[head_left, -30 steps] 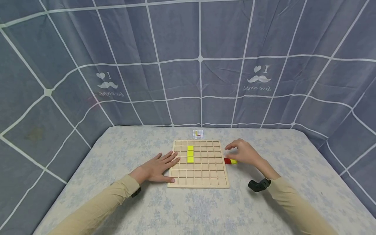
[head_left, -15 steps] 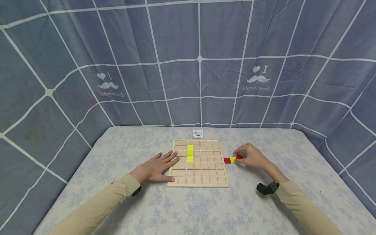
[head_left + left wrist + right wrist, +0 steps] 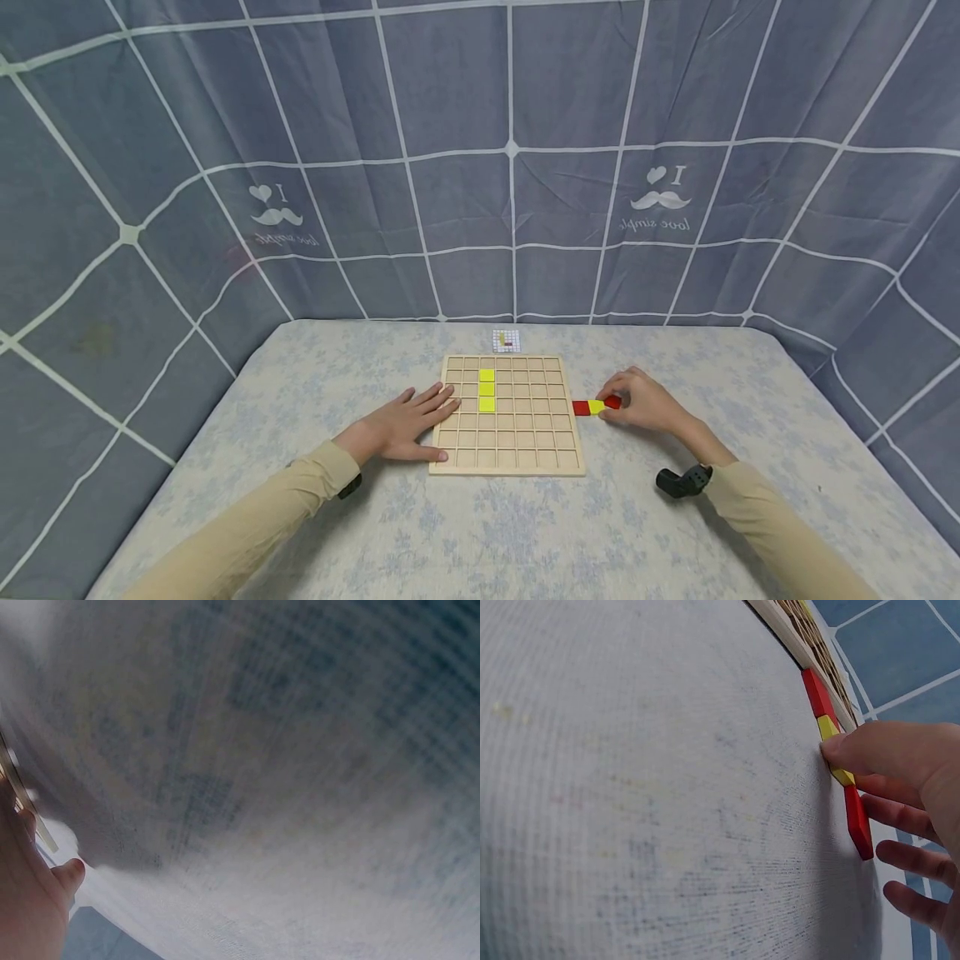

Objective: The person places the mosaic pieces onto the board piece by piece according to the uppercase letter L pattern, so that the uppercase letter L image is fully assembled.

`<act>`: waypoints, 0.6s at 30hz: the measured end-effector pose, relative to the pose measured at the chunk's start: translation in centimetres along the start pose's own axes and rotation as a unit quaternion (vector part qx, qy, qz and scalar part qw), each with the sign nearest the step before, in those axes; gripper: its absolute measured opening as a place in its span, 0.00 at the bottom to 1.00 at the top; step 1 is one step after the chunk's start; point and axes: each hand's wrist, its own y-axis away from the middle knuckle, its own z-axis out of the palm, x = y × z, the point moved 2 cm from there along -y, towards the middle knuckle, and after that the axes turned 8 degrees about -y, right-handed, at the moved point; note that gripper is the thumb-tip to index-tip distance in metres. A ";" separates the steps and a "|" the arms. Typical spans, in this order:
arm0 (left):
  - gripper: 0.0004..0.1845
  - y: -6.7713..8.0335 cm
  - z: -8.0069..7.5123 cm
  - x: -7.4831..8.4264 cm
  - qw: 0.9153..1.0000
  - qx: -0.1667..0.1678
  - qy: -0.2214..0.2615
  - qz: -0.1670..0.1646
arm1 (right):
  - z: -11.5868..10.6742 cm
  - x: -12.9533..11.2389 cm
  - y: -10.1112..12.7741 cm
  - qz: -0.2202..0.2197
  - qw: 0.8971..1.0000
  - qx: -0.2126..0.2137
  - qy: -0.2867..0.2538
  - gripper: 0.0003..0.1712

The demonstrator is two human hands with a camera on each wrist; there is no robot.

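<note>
Right hand (image 3: 643, 402) has dropped from hovering above the loose tiles to resting on them, just right of the wooden grid board (image 3: 507, 464); fingers curl down over the row of tiles (image 3: 595, 407), red-yellow-red, lying on the desk (image 3: 525, 533) touching or just beside the board's right edge; a third tile, red, now shows at the row's right end that was covered a second ago. In the right wrist view the thumb tip (image 3: 840, 748) presses the side of the yellow tile (image 3: 832, 746), other fingers loosely spread past the far red tile (image 3: 857, 817), so grip is a light pinch/touch, nothing lifted yet; looks like picking or sliding one tile is the step in hand. Left hand (image 3: 401, 429) unchanged, flat and open, fingers on the board's left rim steadying it. Three yellow tiles (image 3: 487, 390) sit in a column in the board's left-centre cells. Small pattern card (image 3: 506, 341) lies beyond the far edge. Nothing blocks the way to the board; left wrist view mostly blurred cloth
</note>
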 end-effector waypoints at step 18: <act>0.47 0.0 0.1 0.0 1.000 0.000 -0.001 0.002 | -0.7 -2.0 -1.2 0.033 0.998 0.033 0.044 0.13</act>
